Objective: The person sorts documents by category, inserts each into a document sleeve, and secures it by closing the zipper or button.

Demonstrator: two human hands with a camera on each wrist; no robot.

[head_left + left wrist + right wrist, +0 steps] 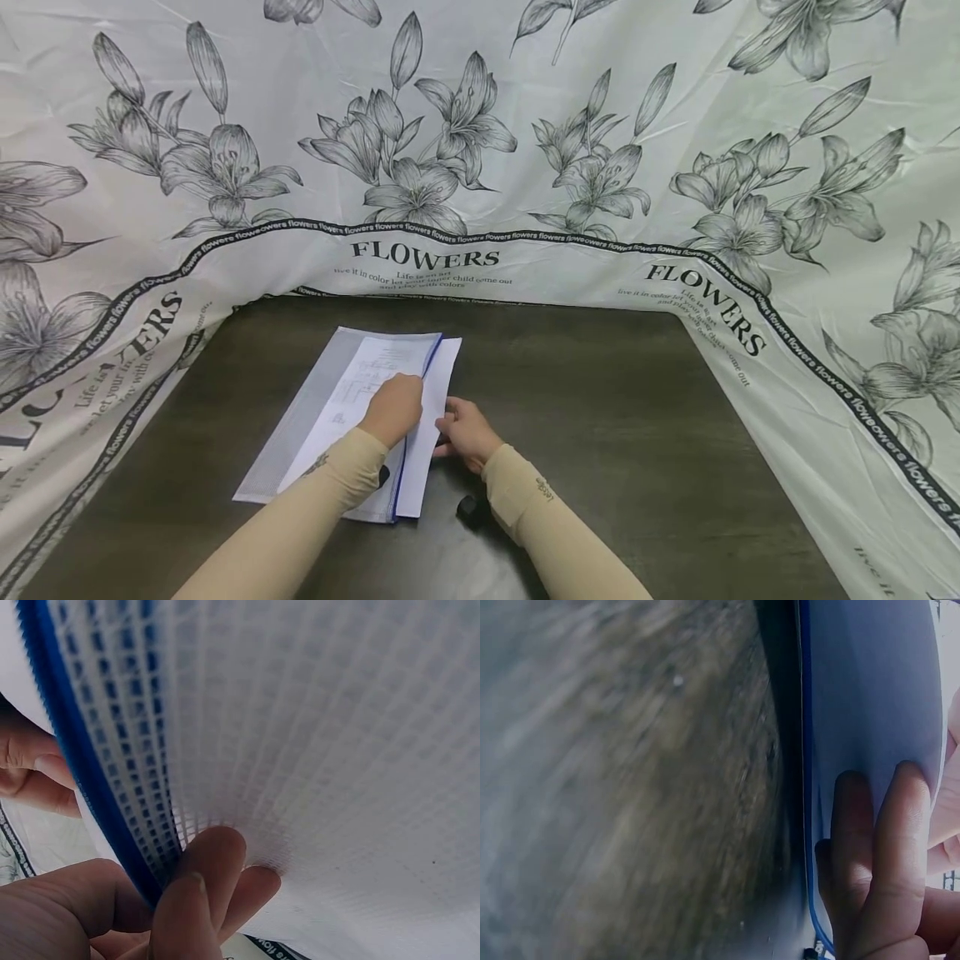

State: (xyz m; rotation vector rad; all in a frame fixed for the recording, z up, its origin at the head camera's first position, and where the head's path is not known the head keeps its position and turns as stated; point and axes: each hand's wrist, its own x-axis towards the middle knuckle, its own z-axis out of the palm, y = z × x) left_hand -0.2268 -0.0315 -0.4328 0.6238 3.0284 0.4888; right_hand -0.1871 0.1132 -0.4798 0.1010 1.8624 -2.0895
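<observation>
A translucent mesh zip pouch [288,433] with a blue zip edge [400,467] lies slanted on the dark table. White paper [322,446] with faint print shows through it. A strip of white paper [448,367] sticks out past the zip along the pouch's right side. My left hand [395,408] pinches the pouch's mesh beside the blue zip, thumb against fingers [217,862] in the left wrist view. At the protruding paper's right edge, my right hand [467,433] holds the paper, its fingers [901,832] lying against the sheet; its thumb is mostly hidden.
The dark table [615,417] extends to both sides of the pouch. White cloth [570,267] with flower prints and lettering hangs behind the table and along its sides. A small black object [471,510] is beside the right wrist.
</observation>
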